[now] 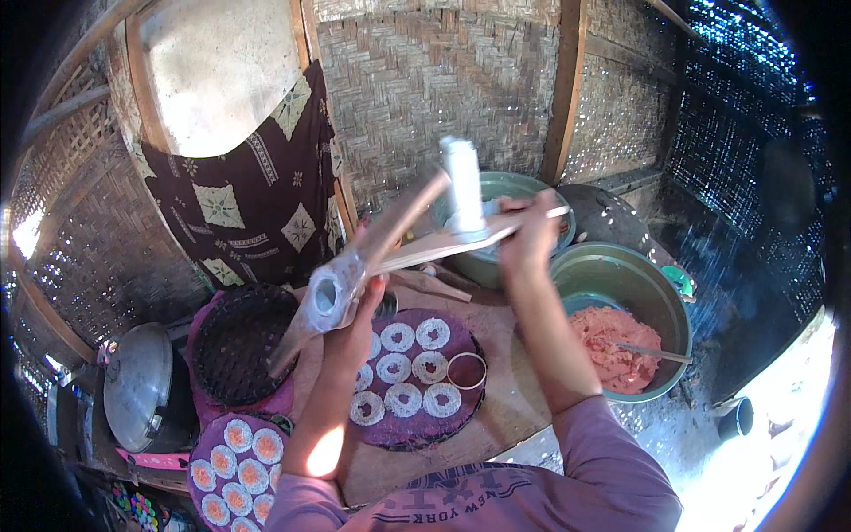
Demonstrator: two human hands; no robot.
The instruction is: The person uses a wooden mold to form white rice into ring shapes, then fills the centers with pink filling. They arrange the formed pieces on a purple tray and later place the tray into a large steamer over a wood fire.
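Observation:
My left hand (pixel 356 312) is closed around a wooden press body (pixel 390 226), a tilted bar with a clear-wrapped round barrel whose open end faces me. My right hand (pixel 530 232) grips one end of a wooden plunger (pixel 425 251), a flat board with a white cylinder (pixel 463 186) standing up from it. The board's other end reaches close to my left hand; whether they touch I cannot tell. Below lies a round purple tray (pixel 421 430) bearing several white, lacy rings of fine strands (pixel 404 400). A thin ring mould (pixel 466 371) rests at its right side.
A green basin (pixel 678 301) at right holds pink dough (pixel 612 341) and a wooden spatula (pixel 651 352). Behind stands another green basin (pixel 519 184). At left are a dark woven basket (pixel 244 341), a lidded pot (pixel 140 386) and a purple tray (pixel 202 434) of orange-centred white rings.

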